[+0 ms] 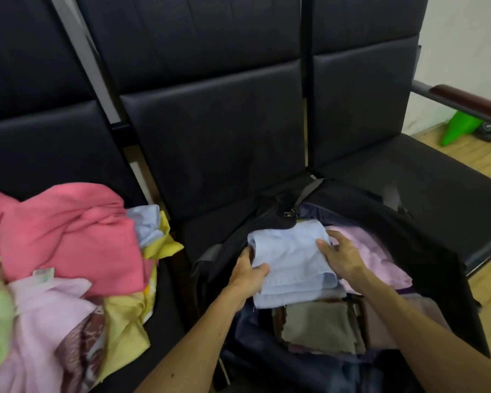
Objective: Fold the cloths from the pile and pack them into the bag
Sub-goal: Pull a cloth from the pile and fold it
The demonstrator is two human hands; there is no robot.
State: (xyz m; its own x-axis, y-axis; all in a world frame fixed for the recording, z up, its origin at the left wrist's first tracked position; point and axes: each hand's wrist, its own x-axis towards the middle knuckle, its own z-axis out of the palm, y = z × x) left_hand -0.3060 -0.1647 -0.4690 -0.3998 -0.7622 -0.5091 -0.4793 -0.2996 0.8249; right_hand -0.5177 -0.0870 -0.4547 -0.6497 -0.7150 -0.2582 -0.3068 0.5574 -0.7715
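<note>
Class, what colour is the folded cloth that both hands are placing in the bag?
Light blue folded cloth, plain, seen best in the head view.

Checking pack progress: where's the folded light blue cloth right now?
In the head view, lower centre-right: the folded light blue cloth sits in the open black bag, held between the left hand and right hand, beside a pink cloth.
</note>
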